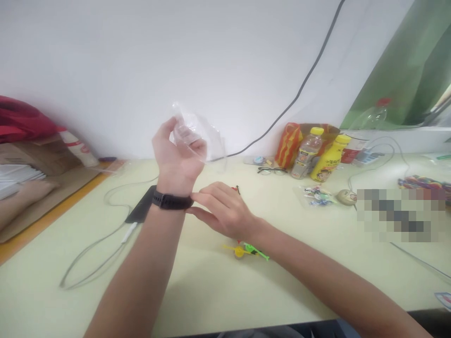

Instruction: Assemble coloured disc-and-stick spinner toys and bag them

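My left hand (179, 152) is raised, palm toward me, its fingers curled round a crumpled clear plastic bag (207, 136). On that wrist sits a black wristwatch (172, 201), strap side toward me. With thumb and forefinger, my right hand (223, 209) grips the watch at its right edge; the watch face is hidden. Below the right hand, a yellow plastic piece (239, 252) and a bright green plastic piece (259, 251) lie on the pale table (218, 295). Small red bits show beside them and behind my knuckles.
A phone (141, 206) with a white cable lies left of my forearm. Drink bottles (327, 159), a red and yellow bag (287, 145), glasses (272, 171) and a packet of small coloured pieces (319, 195) stand or lie right. Another person's hand (37, 190) rests at far left.
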`<state>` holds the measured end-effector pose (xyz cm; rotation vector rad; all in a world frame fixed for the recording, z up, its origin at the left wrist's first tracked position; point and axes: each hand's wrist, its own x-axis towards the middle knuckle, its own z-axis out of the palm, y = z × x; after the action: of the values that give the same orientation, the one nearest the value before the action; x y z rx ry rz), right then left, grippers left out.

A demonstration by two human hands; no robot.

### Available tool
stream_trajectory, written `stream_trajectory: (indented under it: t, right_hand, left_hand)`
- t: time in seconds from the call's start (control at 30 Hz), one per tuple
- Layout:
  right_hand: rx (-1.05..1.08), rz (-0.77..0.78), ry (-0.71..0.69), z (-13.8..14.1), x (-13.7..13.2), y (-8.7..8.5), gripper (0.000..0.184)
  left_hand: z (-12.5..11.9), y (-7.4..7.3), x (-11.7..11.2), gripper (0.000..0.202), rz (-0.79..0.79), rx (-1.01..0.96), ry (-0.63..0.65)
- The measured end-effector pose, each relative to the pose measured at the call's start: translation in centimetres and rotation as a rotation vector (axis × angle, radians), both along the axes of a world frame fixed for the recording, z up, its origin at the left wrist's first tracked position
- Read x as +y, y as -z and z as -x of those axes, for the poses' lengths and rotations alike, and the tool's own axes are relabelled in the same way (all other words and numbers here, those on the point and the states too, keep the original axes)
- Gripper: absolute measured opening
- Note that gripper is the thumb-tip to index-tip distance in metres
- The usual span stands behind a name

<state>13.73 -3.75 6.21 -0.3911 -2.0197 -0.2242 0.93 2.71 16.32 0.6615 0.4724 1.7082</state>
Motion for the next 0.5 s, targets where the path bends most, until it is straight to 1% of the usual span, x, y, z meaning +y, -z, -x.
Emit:
stream_trajectory:
  t: [0.1, 0.2, 0.27, 0.3, 0.37, 0.43, 0.5]
  right_hand:
    - [0.026, 0.076, -0.069, -0.1, 0.0, -0.2, 0.009]
    - [0.118, 0.157, -0.157, -0.3, 0.0, -0.6, 0.022]
    - [0.203, 0.202, -0.160, -0.7, -0.2, -1.3, 0.030]
    - [0.243, 0.207, -0.150, -0.9, -0.5, -1.9, 0.032]
    - [0.301, 0.170, -0.131, -1.7, -1.2, -3.5, 0.033]
    - [0.343, 0.092, -0.122, -2.7, -2.0, -5.4, 0.027]
    - [0.415, 0.046, -0.033, -4.0, -2.3, -7.3, 0.016]
  left_hand:
    - [0.5, 0.5, 0.6, 0.031, -0.047, 0.088, -0.038]
    - [0.4, 0.6, 0.7, 0.029, -0.071, 0.167, -0.130]
    - [0.0, 0.5, 0.5, 0.024, -0.130, 0.248, -0.188]
    - [-0.3, 0.5, 0.4, 0.022, -0.182, 0.304, -0.216]
    - [-0.8, 0.6, 0.1, 0.020, -0.309, 0.452, -0.250]
    - [-1.2, 0.7, -0.2, 0.021, -0.417, 0.629, -0.225]
    - [-1.4, 0.9, -0.5, 0.025, -0.471, 0.766, -0.150]
